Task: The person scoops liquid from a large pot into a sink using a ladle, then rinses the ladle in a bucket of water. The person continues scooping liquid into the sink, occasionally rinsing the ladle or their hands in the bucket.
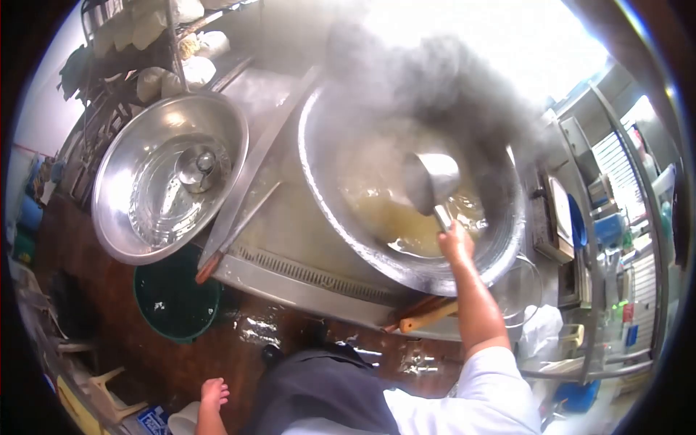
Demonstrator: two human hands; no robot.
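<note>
My right hand (457, 243) is closed round the handle of a metal ladle (439, 174), whose bowl is tilted over the large steaming pot (337, 230). Cloudy yellowish liquid (370, 210) fills the lower part of the pot, and steam hides its far side. Low at the left, my left hand (214, 392) hangs over the floor with its fingers somewhat apart, holding nothing. On the left side a wide steel basin (119, 188) holds clear water and a small metal vessel (196, 168).
A green bin (176, 301) stands below the basin. A long tool (239, 230) lies on the steel stove top, and a wooden handle (428, 317) juts from its front edge. Racks line both sides. The brown floor (254, 330) looks wet.
</note>
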